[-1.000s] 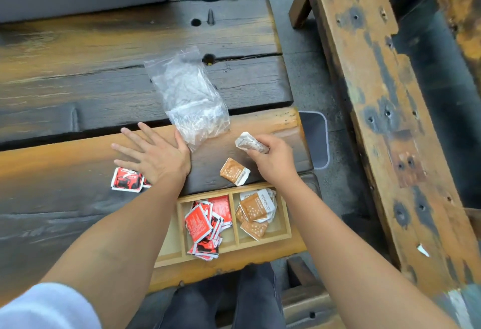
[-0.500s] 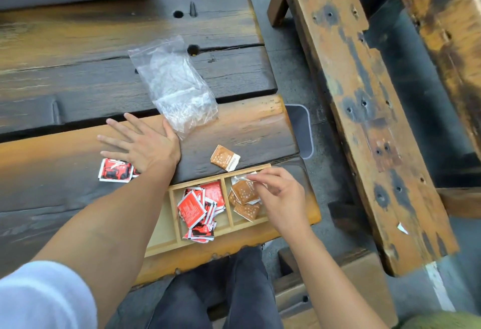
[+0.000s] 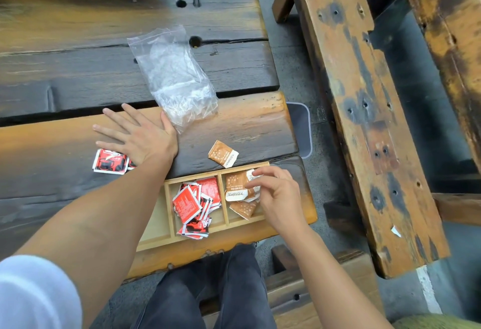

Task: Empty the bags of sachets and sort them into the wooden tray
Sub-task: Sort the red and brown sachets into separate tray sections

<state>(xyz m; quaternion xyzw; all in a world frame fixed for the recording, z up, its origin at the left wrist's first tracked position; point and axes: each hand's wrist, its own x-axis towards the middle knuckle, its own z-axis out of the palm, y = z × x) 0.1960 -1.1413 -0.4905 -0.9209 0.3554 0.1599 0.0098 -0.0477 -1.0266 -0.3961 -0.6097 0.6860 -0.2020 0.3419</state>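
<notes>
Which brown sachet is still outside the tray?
The brown sachet lying alone on the table, just beyond the tray; the other brown ones sit in the tray's right compartment.

Little lettering can be read. On the white end strip of a brown sachet [image 3: 235,190] lying in the right-hand compartment of the wooden tray [image 3: 218,175], a short printed brand word is seen upside down; it appears to be made of Korean characters followed by Latin letters, but it cannot be made out with certainty. A similar small line of print is seen along the white edge of the loose brown sachet [image 3: 222,157] lying on the tabletop [image 3: 250,130], too small to be read. White print is carried on the red sachets [image 3: 194,205] in the middle compartment, blurred beyond reading. No numbers or signs can be read elsewhere.
</notes>
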